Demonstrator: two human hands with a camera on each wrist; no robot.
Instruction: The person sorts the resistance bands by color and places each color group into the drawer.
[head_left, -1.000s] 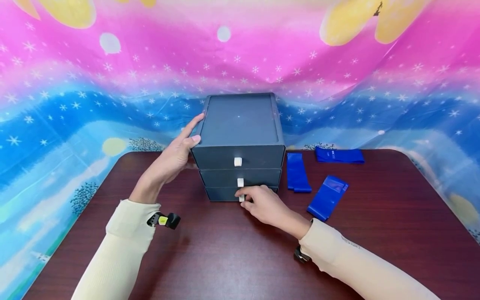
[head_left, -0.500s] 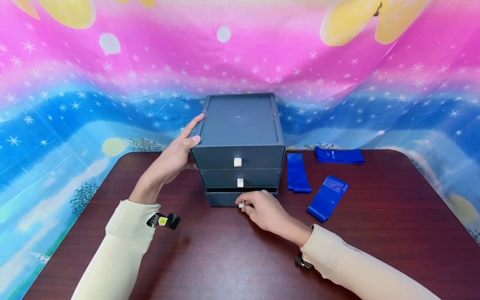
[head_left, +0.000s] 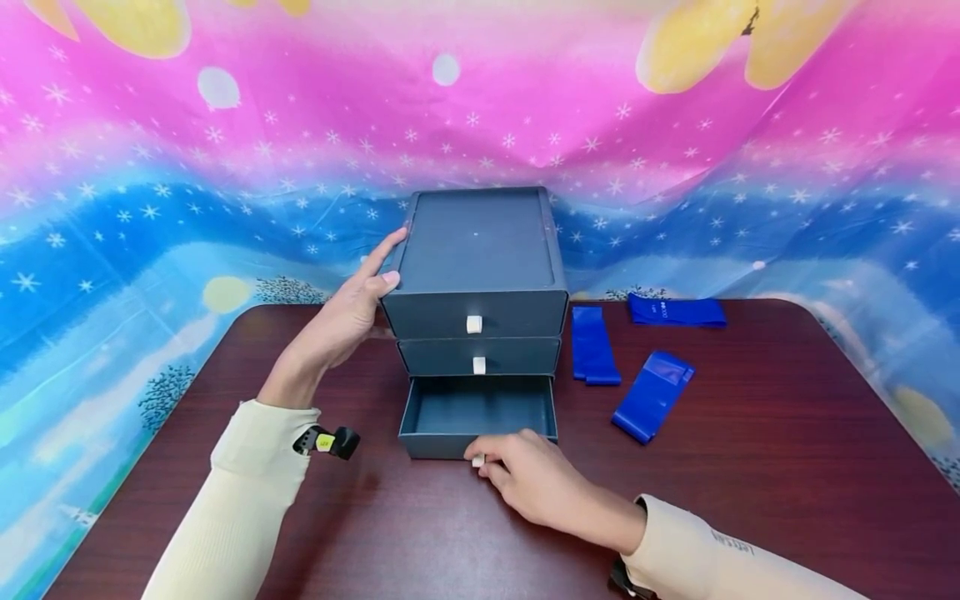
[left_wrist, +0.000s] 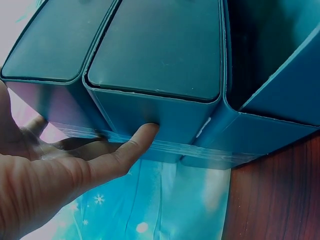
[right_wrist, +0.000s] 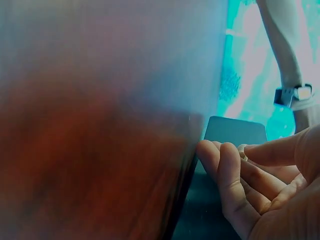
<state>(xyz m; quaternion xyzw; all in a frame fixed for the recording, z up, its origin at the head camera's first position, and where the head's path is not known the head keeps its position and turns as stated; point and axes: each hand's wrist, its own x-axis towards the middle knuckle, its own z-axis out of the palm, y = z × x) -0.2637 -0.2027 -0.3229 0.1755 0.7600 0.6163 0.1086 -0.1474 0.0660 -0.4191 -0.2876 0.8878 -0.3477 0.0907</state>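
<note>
A dark grey three-drawer box (head_left: 480,242) stands on the table, with a small white knob on each drawer front. Its bottom drawer (head_left: 480,408) is pulled well out, and nothing is visible inside. My right hand (head_left: 536,483) pinches that drawer's white knob (head_left: 478,460) between thumb and fingers; in the right wrist view the knob shows only partly. Against the box's left side rests my left hand (head_left: 345,312), its fingers extended and thumb at the top edge. In the left wrist view, a fingertip (left_wrist: 150,130) touches the side wall.
Three flat blue bands lie right of the box: one band (head_left: 595,346) close beside it, another band (head_left: 654,397) nearer the front, and a third band (head_left: 677,311) at the table's back edge. A patterned cloth (head_left: 480,108) hangs behind the brown table (head_left: 787,433).
The bottom drawer has gone from closed to pulled far out toward me, my right hand moving with its knob. My left hand stays on the box's side.
</note>
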